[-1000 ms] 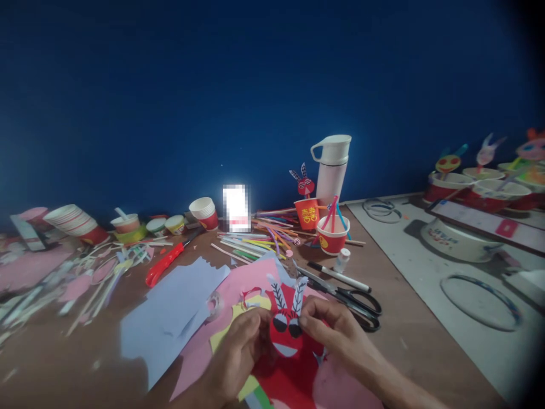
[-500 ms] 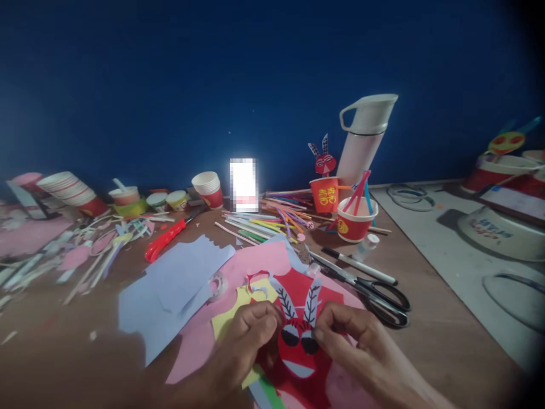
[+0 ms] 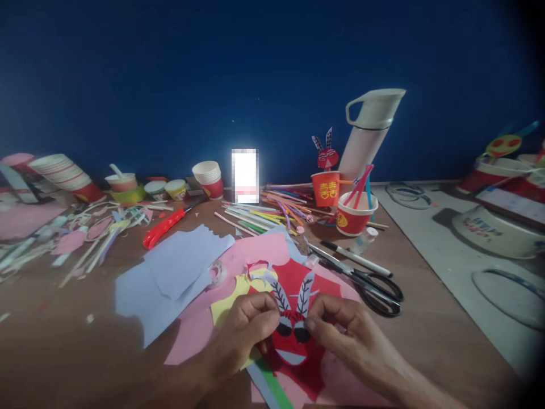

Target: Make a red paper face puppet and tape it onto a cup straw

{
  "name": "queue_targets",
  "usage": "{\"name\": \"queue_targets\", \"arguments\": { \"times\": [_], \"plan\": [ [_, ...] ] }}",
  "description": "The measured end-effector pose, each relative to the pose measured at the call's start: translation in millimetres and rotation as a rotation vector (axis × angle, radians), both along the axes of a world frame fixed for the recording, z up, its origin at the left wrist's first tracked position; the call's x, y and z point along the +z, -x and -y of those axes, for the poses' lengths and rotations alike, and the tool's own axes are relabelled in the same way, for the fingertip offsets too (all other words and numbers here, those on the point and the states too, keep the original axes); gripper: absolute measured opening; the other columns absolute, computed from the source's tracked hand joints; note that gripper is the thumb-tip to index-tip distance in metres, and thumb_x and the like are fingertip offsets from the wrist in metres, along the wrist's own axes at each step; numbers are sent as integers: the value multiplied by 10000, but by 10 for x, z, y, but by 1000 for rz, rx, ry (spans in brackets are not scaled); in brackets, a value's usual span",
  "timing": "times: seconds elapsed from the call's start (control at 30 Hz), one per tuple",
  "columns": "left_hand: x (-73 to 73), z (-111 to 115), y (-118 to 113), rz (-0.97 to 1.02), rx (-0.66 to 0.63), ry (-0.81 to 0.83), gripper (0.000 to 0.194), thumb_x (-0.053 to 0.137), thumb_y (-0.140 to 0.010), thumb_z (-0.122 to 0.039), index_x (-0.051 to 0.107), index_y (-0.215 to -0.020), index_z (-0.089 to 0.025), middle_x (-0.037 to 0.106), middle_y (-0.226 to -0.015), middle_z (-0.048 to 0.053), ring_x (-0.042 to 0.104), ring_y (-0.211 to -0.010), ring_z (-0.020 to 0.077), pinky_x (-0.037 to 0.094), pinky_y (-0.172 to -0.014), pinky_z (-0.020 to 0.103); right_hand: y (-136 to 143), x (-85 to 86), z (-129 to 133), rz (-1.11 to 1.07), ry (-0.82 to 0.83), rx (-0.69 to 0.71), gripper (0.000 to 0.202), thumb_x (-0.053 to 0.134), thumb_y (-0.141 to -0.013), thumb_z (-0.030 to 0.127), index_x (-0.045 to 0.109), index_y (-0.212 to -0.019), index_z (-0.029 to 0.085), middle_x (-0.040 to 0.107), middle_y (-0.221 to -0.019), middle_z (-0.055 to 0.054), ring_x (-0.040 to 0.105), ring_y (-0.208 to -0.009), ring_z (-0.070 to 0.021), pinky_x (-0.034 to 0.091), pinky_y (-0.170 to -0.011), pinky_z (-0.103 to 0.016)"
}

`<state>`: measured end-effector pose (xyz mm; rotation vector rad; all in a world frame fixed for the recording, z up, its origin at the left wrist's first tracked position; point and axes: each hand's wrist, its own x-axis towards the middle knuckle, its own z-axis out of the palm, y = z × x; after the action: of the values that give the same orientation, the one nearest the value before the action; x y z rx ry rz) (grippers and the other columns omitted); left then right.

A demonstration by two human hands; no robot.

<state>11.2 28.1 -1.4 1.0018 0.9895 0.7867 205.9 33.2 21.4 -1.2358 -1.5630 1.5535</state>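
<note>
A red paper face (image 3: 289,342) with black-and-white eyes, a white mouth and two pale ears or feelers marked with black lines is held up between my two hands. My left hand (image 3: 249,329) pinches its left edge beside one eye. At the other edge, the thumb and fingers of my right hand (image 3: 343,326) are closed on it. Red paper (image 3: 327,275) with a cut outline lies behind and under the face. Beneath that are a pink sheet (image 3: 187,341), yellow paper (image 3: 221,309) and a green strip (image 3: 276,389).
Black-handled scissors (image 3: 374,289) and a marker (image 3: 361,260) lie right of the papers. Blue paper (image 3: 166,272), a tape roll (image 3: 216,274) and a red-handled cutter (image 3: 164,228) lie left. Behind stand paper cups (image 3: 208,180), coloured sticks (image 3: 255,218) and a white flask (image 3: 366,142).
Both hands and the red face sit slightly further left in the picture, the grip unchanged. The whole scene has shifted a little as the head view moved.
</note>
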Motion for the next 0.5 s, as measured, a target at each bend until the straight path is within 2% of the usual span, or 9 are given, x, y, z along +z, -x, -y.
{"name": "queue_targets", "arguments": {
  "times": [0.3, 0.5],
  "plan": [
    [-48, 8, 24, -47, -23, 16, 280, 585, -758, -424, 529, -688, -159, 445, -484, -57, 381, -383, 37, 273, -377, 139, 6, 5, 10, 39, 34, 7, 206, 505, -786, 290, 473, -624, 168, 464, -587, 27, 395, -567, -104, 322, -524, -215],
    [-4, -6, 4, -75, -22, -20, 265, 569, -762, -412, 525, -697, -159, 440, -483, -58, 393, -385, 43, 296, -388, 148, -1, -4, 2, 25, 51, -7, 203, 501, -785, 302, 487, -635, 166, 472, -593, 24, 398, -569, -106, 326, -528, -215]
  ]
}}
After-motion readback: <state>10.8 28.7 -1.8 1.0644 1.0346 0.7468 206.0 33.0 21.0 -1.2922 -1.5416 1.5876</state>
